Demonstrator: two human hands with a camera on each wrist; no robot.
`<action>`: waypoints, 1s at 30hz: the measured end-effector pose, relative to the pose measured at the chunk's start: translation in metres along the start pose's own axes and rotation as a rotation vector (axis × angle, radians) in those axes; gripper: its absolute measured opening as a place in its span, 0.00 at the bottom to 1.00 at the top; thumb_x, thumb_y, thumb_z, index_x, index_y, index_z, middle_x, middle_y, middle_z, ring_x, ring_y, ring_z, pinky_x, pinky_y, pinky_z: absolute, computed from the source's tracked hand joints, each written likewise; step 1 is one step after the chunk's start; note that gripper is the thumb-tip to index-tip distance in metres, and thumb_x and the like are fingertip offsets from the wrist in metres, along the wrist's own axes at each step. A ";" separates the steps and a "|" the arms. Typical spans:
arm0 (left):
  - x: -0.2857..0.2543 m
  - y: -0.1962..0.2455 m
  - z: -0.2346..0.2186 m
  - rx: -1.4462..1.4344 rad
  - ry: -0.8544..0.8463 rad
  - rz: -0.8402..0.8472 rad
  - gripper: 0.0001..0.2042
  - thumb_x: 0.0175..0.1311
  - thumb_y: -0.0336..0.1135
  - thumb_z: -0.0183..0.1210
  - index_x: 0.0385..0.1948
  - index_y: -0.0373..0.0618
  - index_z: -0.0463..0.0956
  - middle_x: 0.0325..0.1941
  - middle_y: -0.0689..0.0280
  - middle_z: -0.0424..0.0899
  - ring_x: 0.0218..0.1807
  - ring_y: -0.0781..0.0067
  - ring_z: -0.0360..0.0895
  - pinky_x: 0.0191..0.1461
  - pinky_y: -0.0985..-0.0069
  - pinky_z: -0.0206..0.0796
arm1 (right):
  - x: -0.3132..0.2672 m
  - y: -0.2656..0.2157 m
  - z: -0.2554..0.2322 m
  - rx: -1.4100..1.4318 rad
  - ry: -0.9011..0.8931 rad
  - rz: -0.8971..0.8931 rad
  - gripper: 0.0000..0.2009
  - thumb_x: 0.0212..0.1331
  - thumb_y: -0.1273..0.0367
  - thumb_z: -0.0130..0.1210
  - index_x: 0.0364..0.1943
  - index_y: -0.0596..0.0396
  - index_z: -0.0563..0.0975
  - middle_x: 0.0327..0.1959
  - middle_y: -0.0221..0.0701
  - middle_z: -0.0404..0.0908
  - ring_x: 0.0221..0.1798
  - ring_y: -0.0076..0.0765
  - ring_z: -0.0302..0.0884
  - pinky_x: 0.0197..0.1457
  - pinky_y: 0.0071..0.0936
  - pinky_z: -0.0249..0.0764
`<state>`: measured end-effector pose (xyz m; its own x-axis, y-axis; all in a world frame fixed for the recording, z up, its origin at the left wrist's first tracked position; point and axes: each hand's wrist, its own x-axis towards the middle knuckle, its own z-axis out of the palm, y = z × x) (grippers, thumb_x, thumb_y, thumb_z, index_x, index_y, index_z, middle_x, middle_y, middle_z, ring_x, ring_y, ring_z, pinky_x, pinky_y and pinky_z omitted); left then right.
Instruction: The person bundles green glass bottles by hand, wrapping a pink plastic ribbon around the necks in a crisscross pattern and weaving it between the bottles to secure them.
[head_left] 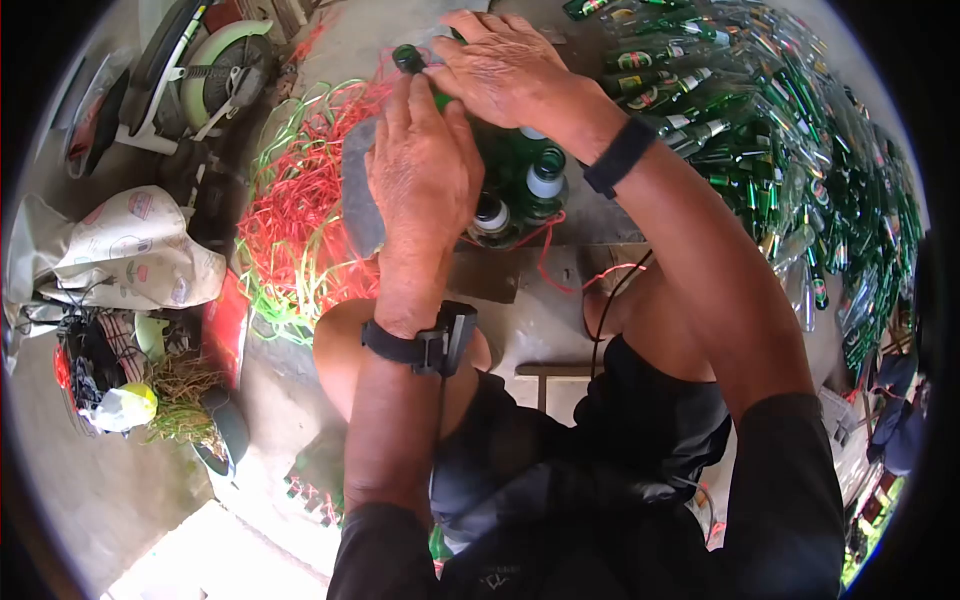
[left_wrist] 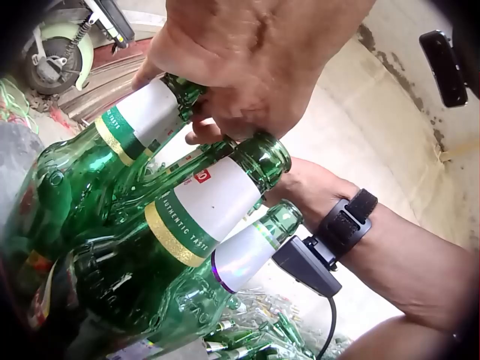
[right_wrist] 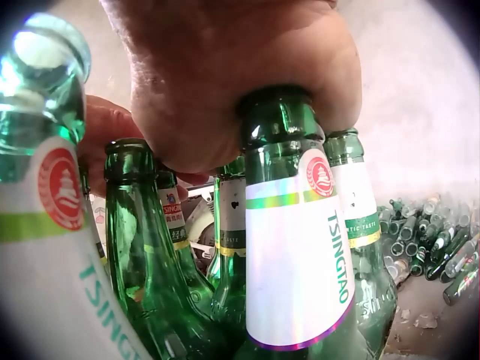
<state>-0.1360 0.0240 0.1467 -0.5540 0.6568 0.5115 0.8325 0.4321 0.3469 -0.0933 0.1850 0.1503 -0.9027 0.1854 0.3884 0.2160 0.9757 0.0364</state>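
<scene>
Green glass bottles [head_left: 546, 180] stand upright in a tight cluster, with pink-red twine [head_left: 548, 240] at their base. Over the bottle tops lies the left hand [head_left: 425, 175], its fingers extended forward beside a bottle mouth [head_left: 408, 58]. The right hand [head_left: 505, 70] reaches across the far side of the cluster, fingers spread and slightly bent. In the left wrist view the left hand [left_wrist: 247, 60] is above the labelled necks [left_wrist: 206, 195]. The right wrist view has the right hand [right_wrist: 247, 67] resting on a bottle mouth [right_wrist: 281, 112]; its fingertips are hidden there.
A heap of red and green plastic strips [head_left: 310, 195] lies left of the bottles. Many loose bottles [head_left: 760, 130] are piled at the right. A wheeled vehicle [head_left: 215, 85], a pale bag [head_left: 140, 245] and a round pot [head_left: 225, 430] stand at the left.
</scene>
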 end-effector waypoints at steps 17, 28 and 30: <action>-0.001 -0.009 -0.005 -0.162 0.169 0.061 0.17 0.72 0.36 0.58 0.57 0.36 0.79 0.62 0.49 0.83 0.59 0.41 0.81 0.58 0.50 0.75 | -0.038 0.035 -0.099 0.460 0.186 0.223 0.10 0.63 0.66 0.64 0.44 0.55 0.79 0.46 0.43 0.81 0.51 0.53 0.81 0.57 0.46 0.76; -0.007 -0.013 -0.023 -0.254 0.264 0.037 0.16 0.70 0.31 0.59 0.57 0.38 0.77 0.56 0.48 0.83 0.55 0.40 0.80 0.57 0.50 0.73 | -0.104 0.025 -0.103 0.656 0.061 0.291 0.04 0.62 0.70 0.60 0.35 0.56 0.82 0.28 0.42 0.84 0.29 0.46 0.83 0.36 0.39 0.77; -0.008 -0.012 -0.030 -0.245 0.333 0.082 0.16 0.69 0.29 0.59 0.57 0.38 0.77 0.55 0.48 0.83 0.55 0.40 0.80 0.57 0.51 0.73 | -0.130 0.009 -0.095 0.649 -0.098 0.307 0.05 0.61 0.69 0.61 0.33 0.56 0.81 0.28 0.44 0.84 0.31 0.50 0.83 0.37 0.41 0.77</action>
<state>-0.1414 -0.0052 0.1624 -0.4917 0.4296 0.7574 0.8698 0.2012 0.4506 0.0617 0.1585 0.1874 -0.8727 0.4417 0.2081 0.2275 0.7450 -0.6270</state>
